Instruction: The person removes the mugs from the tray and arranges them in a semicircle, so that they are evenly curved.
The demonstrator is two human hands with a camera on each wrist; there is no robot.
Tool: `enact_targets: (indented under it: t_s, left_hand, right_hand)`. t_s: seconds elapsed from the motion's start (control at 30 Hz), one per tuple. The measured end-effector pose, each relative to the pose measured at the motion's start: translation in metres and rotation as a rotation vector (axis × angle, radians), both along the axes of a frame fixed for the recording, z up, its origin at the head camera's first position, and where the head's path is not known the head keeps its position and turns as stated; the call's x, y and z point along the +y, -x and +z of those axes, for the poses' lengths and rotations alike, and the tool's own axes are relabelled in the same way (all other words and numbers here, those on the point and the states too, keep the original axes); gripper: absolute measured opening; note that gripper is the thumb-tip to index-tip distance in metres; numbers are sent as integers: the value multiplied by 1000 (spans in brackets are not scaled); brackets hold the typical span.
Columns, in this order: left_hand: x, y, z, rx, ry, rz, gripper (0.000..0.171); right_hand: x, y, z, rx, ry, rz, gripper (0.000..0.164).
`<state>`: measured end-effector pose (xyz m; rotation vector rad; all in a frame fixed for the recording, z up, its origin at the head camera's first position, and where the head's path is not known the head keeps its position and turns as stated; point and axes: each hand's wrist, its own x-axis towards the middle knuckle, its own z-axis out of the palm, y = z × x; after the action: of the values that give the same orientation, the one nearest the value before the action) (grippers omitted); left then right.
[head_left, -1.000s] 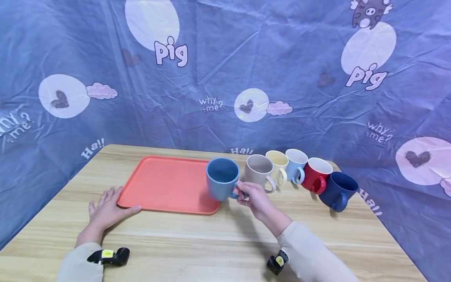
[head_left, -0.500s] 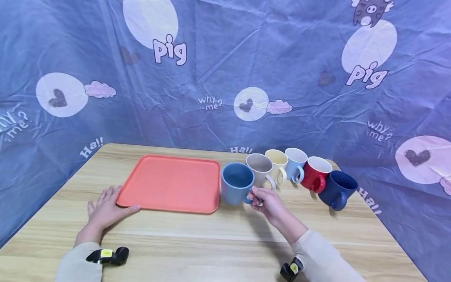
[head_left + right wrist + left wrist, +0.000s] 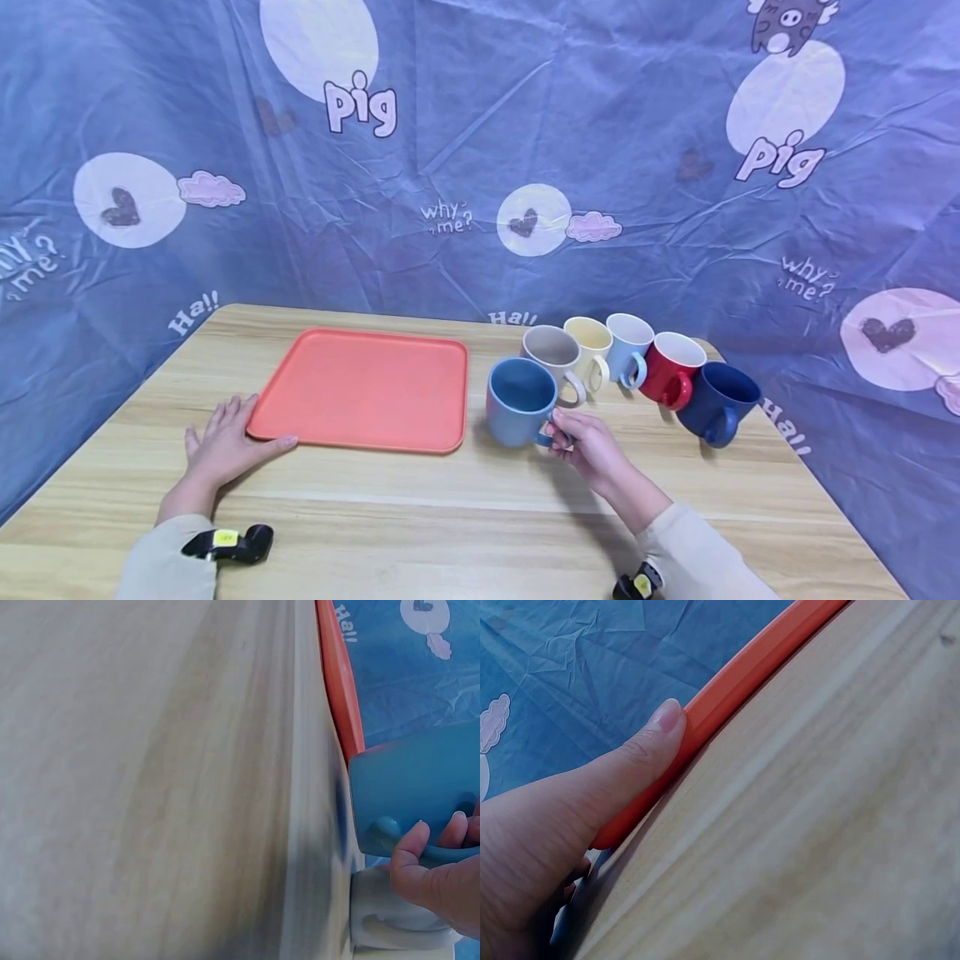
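Observation:
My right hand (image 3: pixel 592 454) pinches the handle of a teal-blue mug (image 3: pixel 517 412), which is upright with its mouth up. In the right wrist view, thumb and fingers close on that mug's handle (image 3: pixel 442 855); whether its base touches the table I cannot tell. Just behind it stands a grey mug (image 3: pixel 551 348), partly hidden. On the left, my left hand (image 3: pixel 228 446) rests at the near left corner of an orange-red tray (image 3: pixel 367 387), fingers spread along its side. The left wrist view has the thumb lying against the tray's rim (image 3: pixel 727 694).
Behind and right of the grey mug, a row holds a cream mug (image 3: pixel 588 337), a light blue mug (image 3: pixel 628 333), a red mug (image 3: pixel 667 367) and a navy mug (image 3: pixel 716 404). All stand on the wooden table (image 3: pixel 420 517). A blue printed cloth (image 3: pixel 465 150) hangs behind.
My right hand has carried the teal-blue mug from over the tray's right edge rightward and toward me, to beside the tray in front of the grey mug. My left hand has stayed put.

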<state>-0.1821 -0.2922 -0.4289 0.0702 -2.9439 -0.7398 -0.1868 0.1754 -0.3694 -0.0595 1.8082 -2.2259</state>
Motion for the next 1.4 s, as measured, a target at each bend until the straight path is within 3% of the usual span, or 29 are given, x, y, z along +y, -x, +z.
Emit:
enact_targets:
  t_s: [0.33, 1.17, 1.4]
  left_hand:
    - [-1, 0, 0, -5, 1, 2, 105]
    - [0, 1, 4, -7, -7, 1, 105]
    - [0, 0, 4, -9, -4, 6, 106]
  right_hand:
    - [7, 1, -6, 8, 11, 21, 27]
    - [12, 2, -10, -39, 8, -58, 27]
    - [14, 3, -13, -2, -4, -60, 25]
